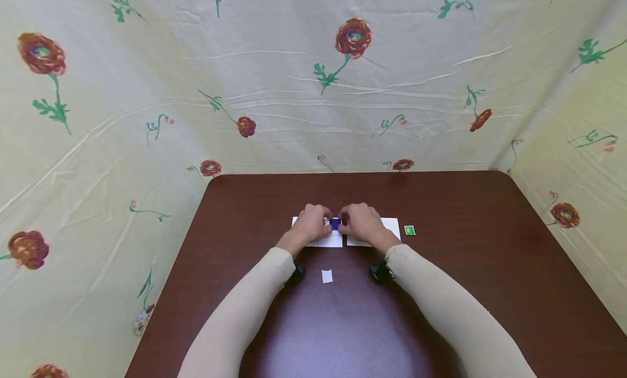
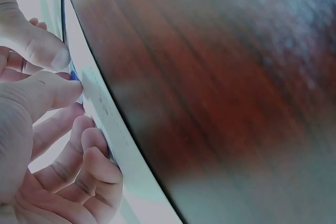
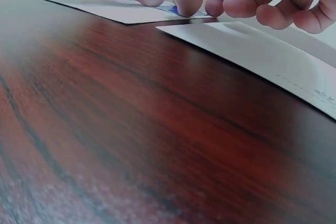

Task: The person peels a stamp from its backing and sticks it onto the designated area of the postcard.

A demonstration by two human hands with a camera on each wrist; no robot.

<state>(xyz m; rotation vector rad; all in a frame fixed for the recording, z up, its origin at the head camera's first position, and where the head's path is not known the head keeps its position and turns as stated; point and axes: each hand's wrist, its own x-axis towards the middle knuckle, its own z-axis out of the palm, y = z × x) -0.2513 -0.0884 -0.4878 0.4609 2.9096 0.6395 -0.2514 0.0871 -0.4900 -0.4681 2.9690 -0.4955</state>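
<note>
Small square blue paper piece (image 1: 335, 224) sits at the upper right corner of the left-hand white rectangular paper card (image 1: 327, 242), between two hands.

The left hand (image 1: 312, 224) holds its left side and the right hand (image 1: 361, 222) its right, each with thumb and forefinger drawn narrow at the edges; the remaining fingers curl loosely, and whether the piece lies fully flat cannot be told. A second white rectangular paper card (image 1: 391, 225) lies just beside the first, across a narrow gap, partly under the right hand and forearm. Near its right edge lies a small green square with a white border (image 1: 410, 230); a small white paper scrap (image 1: 327, 276) lies nearer the person, between the forearms, on the dark reddish-brown wooden table (image 1: 441, 203).
</note>
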